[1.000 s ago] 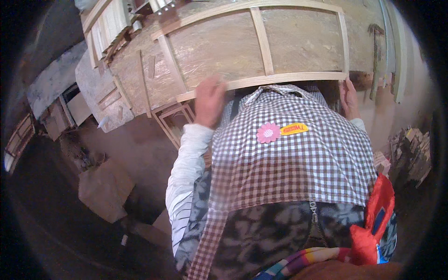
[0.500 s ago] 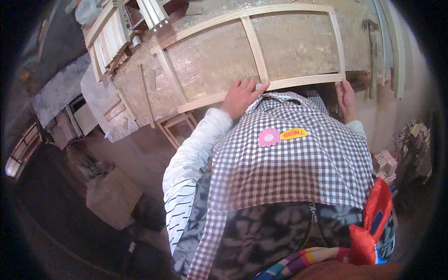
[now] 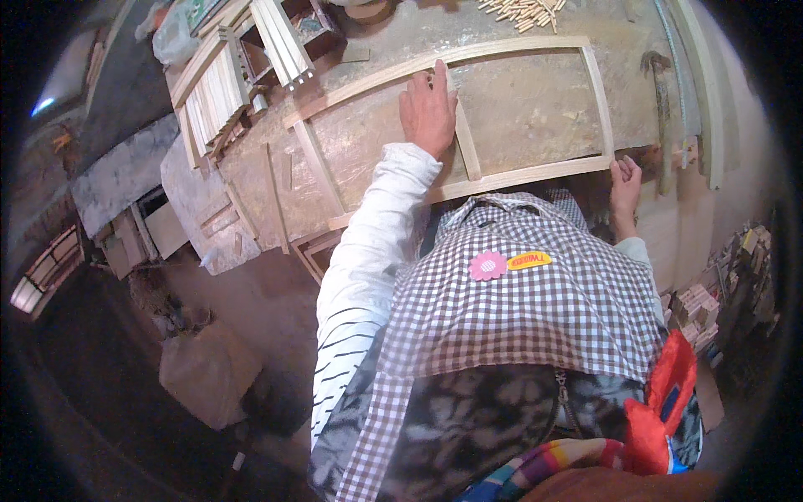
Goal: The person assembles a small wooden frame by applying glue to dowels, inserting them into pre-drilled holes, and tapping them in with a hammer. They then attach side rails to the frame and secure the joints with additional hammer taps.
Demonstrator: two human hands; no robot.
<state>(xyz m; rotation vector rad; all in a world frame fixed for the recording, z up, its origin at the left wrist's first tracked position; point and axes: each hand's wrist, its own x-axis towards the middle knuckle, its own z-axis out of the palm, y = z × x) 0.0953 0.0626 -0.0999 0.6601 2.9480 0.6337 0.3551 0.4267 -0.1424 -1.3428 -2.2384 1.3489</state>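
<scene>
A pale wooden frame (image 3: 519, 171) with two long rails and several crossbars lies on the worn workbench in front of me. My left hand (image 3: 428, 113) rests at the far end of the middle crossbar. Its index finger stretches onto the far rail, the thumb lies along the crossbar, and the other fingers bend loosely. At the near right corner, my right hand (image 3: 625, 186) has bent fingers against the end of the near rail; part of its grip is hidden. A checked apron (image 3: 535, 309) covers my front and reaches close to the near rail.
A hammer (image 3: 661, 109) lies right of the frame, beside long wooden strips (image 3: 709, 109). Small wooden dowels (image 3: 527, 12) are heaped at the back. Stacked slats (image 3: 209, 92) and a box (image 3: 318, 29) stand at the back left. Loose sticks (image 3: 274, 197) lie left of the frame.
My left hand has moved from the near rail to the far rail by the middle crossbar. The right hand stays at the near right corner. The view has shifted slightly.
</scene>
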